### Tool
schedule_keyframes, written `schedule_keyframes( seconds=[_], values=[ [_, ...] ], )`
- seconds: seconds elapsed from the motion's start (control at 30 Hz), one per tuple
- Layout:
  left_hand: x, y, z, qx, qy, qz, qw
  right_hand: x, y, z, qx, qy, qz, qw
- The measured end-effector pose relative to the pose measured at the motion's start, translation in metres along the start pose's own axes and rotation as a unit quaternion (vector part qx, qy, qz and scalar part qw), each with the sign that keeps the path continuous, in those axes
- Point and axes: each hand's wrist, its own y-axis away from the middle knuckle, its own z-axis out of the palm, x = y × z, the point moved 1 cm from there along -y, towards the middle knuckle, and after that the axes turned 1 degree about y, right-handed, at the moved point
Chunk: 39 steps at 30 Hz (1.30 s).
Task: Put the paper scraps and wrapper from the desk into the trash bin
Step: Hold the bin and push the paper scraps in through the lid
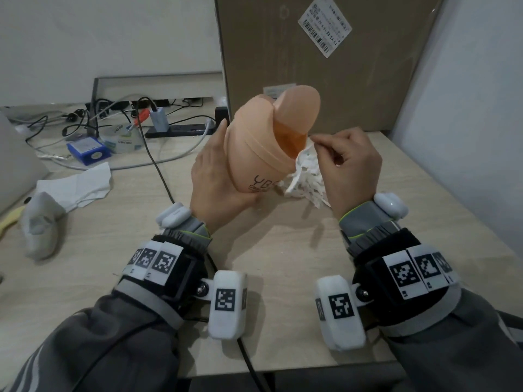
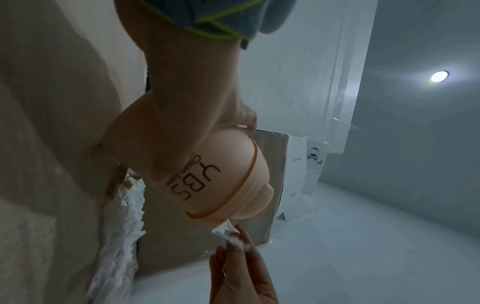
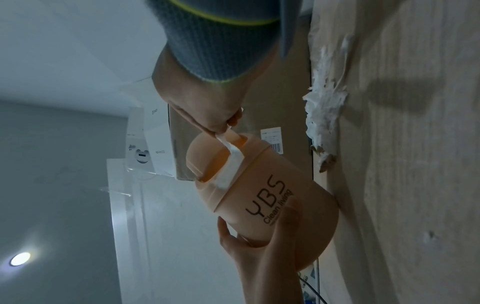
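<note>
At frame centre, the left hand (image 1: 210,179) grips the tilted peach trash bin (image 1: 263,148) while the right hand (image 1: 349,168) pinches a white paper scrap (image 3: 231,153) at its opening, above the tabletop (image 1: 277,250).

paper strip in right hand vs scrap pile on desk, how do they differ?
The paper strip is a single piece, pinched by the right hand and hanging at the trash bin's opening. The scrap pile is many shredded pieces, lying loose on the desk, untouched. Both are white paper.
</note>
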Motion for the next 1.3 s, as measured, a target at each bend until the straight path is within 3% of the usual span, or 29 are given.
schedule_keyframes(
  seconds=[0.17, 0.3, 0.47, 0.67, 0.83, 1.0, 1.07, 1.2, 1.3],
  values=[
    [0.006, 0.002, 0.0, -0.029, -0.004, 0.045, 0.999, -0.004, -0.001, -0.003, -0.01, -0.011, 0.031, 0.999],
    [0.006, 0.002, 0.001, -0.036, 0.004, 0.058, 0.998, -0.005, 0.005, 0.0, -0.092, -0.022, 0.064, 0.993],
    [0.003, 0.001, 0.002, -0.033, 0.0, 0.057, 0.998, -0.006, 0.0, 0.001, -0.161, -0.116, 0.127, 0.972],
    [0.002, 0.001, 0.003, -0.028, 0.003, 0.049, 0.998, -0.008, 0.0, 0.0, -0.198, -0.117, 0.122, 0.966],
    [0.002, 0.002, 0.003, -0.022, 0.015, 0.036, 0.999, -0.01, 0.003, 0.003, -0.244, -0.063, 0.071, 0.965],
    [-0.004, -0.001, 0.005, -0.017, 0.041, 0.005, 0.999, -0.011, 0.005, 0.001, -0.168, -0.163, 0.123, 0.964],
    [-0.008, -0.001, 0.006, -0.01, 0.049, -0.011, 0.999, -0.01, 0.003, -0.001, -0.133, -0.148, 0.126, 0.972],
    [-0.008, -0.001, 0.006, -0.005, 0.05, -0.04, 0.998, -0.011, 0.001, -0.005, -0.09, -0.138, 0.066, 0.984],
    [-0.007, -0.001, 0.005, -0.006, 0.052, -0.043, 0.998, -0.016, 0.002, -0.008, -0.103, -0.149, 0.006, 0.983]
  ],
)
